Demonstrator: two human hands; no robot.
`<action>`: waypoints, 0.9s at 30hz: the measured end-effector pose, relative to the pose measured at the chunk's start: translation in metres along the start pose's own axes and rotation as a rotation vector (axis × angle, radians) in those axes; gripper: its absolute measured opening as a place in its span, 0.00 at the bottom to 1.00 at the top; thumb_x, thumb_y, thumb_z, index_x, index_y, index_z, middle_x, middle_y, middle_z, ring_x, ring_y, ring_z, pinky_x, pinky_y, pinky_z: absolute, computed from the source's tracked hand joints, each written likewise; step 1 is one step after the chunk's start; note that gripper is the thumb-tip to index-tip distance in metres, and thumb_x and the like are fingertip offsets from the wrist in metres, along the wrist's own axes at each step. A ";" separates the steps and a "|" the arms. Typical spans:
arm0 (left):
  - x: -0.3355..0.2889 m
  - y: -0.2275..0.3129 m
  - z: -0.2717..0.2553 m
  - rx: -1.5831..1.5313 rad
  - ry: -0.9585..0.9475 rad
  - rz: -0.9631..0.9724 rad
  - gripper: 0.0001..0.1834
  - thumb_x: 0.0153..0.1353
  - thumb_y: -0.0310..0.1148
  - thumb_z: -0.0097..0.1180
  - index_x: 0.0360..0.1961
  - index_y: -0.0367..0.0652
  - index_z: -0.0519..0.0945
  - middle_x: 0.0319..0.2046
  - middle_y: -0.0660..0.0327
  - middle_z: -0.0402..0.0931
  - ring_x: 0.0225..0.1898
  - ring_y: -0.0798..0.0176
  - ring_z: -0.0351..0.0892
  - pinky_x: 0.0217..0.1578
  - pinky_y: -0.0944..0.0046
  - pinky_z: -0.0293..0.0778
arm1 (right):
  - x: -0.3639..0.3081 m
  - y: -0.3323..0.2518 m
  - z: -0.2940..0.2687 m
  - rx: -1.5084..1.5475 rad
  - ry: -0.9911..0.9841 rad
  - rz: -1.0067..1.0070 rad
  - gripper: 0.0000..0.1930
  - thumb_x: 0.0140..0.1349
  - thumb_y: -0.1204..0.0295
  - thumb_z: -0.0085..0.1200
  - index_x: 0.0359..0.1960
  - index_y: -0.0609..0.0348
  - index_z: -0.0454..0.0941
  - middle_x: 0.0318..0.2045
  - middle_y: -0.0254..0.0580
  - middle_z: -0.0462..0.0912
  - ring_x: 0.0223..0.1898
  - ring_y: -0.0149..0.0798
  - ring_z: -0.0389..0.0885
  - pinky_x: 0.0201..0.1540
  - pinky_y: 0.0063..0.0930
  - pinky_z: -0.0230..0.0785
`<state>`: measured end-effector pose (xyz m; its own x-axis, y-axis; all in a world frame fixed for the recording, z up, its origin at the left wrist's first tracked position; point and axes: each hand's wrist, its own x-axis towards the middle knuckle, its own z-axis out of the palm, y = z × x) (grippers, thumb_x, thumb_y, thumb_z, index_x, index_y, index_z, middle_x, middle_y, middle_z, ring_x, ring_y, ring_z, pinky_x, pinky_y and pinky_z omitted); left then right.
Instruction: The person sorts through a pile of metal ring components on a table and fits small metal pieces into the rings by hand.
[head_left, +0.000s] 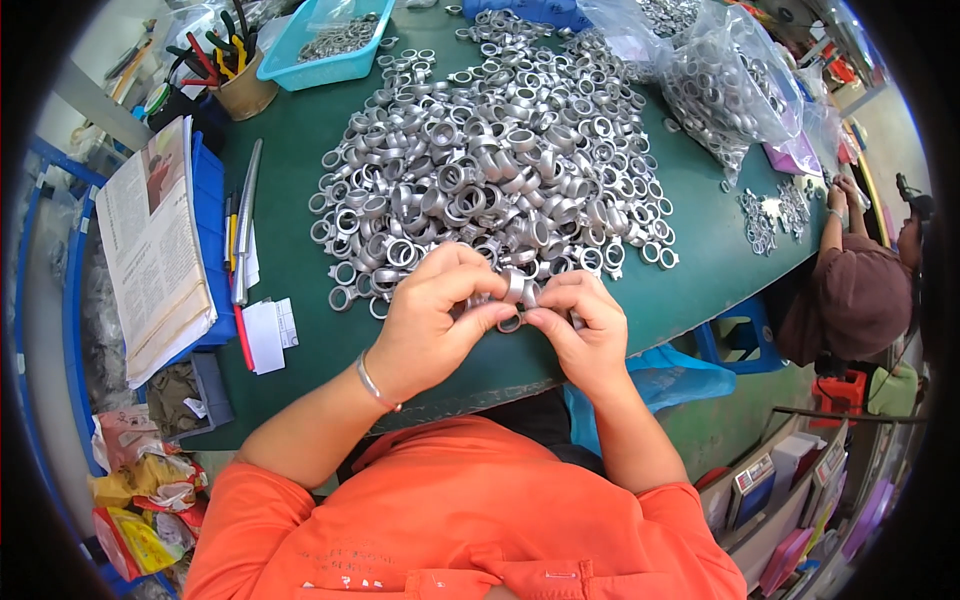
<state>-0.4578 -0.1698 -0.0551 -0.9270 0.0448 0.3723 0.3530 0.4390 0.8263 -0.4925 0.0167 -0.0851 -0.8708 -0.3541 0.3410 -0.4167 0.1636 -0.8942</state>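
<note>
Both grips, left hand [437, 312] and right hand [588, 328], pinch narrowly on silver rings [514, 287] at the frame's centre; light, steady fingertip pressure should suit.

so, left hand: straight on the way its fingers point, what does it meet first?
The left hand would likely meet the silver ring at its fingertips first, then the right hand just beyond; depth is hard to judge from this one view.

Look now at silvery rings [500, 160], heaped at all angles on the worktop [290, 150], and a held ring [515, 287] in front.
</note>
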 end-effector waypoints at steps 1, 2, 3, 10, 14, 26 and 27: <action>-0.005 0.002 0.000 -0.160 0.002 -0.066 0.06 0.49 0.23 0.63 0.30 0.40 0.80 0.32 0.62 0.72 0.28 0.68 0.75 0.25 0.68 0.71 | -0.002 0.001 0.001 0.003 0.001 0.001 0.08 0.47 0.79 0.64 0.29 0.61 0.78 0.31 0.38 0.76 0.27 0.28 0.72 0.28 0.19 0.63; -0.013 0.000 0.003 -0.473 -0.050 -0.282 0.05 0.51 0.23 0.62 0.31 0.39 0.79 0.35 0.64 0.72 0.31 0.71 0.75 0.26 0.71 0.72 | -0.004 0.003 0.002 0.126 0.001 0.009 0.07 0.48 0.79 0.63 0.29 0.62 0.78 0.33 0.39 0.77 0.28 0.26 0.72 0.28 0.18 0.64; -0.016 -0.001 0.006 -0.469 -0.050 -0.280 0.05 0.51 0.23 0.62 0.31 0.39 0.79 0.35 0.64 0.72 0.31 0.71 0.75 0.26 0.71 0.72 | -0.004 0.003 0.003 0.249 -0.001 0.014 0.07 0.49 0.80 0.62 0.30 0.63 0.77 0.35 0.39 0.78 0.28 0.25 0.72 0.29 0.17 0.64; -0.024 -0.003 0.014 -1.160 -0.050 -0.515 0.04 0.56 0.23 0.56 0.32 0.38 0.75 0.36 0.55 0.74 0.34 0.64 0.77 0.29 0.71 0.75 | -0.012 -0.009 0.002 0.861 -0.026 0.462 0.08 0.59 0.80 0.49 0.40 0.66 0.72 0.33 0.44 0.79 0.24 0.25 0.73 0.24 0.14 0.63; -0.026 -0.003 0.013 -1.182 0.053 -0.622 0.07 0.57 0.23 0.54 0.37 0.38 0.74 0.36 0.54 0.77 0.33 0.64 0.79 0.28 0.71 0.76 | -0.009 -0.010 0.003 1.136 0.010 0.649 0.10 0.59 0.79 0.45 0.43 0.65 0.70 0.31 0.51 0.79 0.18 0.31 0.73 0.15 0.18 0.61; -0.030 -0.004 0.011 -1.225 0.053 -0.619 0.10 0.59 0.24 0.53 0.42 0.37 0.77 0.39 0.53 0.77 0.31 0.67 0.78 0.28 0.71 0.77 | 0.006 -0.013 0.004 0.442 0.086 0.299 0.05 0.55 0.78 0.55 0.33 0.64 0.74 0.21 0.35 0.75 0.19 0.24 0.70 0.17 0.16 0.58; -0.031 -0.003 0.010 -1.230 0.035 -0.634 0.12 0.59 0.24 0.52 0.45 0.37 0.76 0.41 0.53 0.77 0.33 0.67 0.78 0.29 0.71 0.77 | 0.013 -0.011 0.010 0.006 0.169 0.110 0.06 0.55 0.76 0.57 0.32 0.64 0.75 0.20 0.33 0.75 0.18 0.22 0.69 0.17 0.17 0.57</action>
<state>-0.4315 -0.1638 -0.0729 -0.9722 0.1066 -0.2083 -0.2231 -0.6913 0.6873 -0.4971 0.0013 -0.0736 -0.9427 -0.1749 0.2841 -0.3151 0.1870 -0.9304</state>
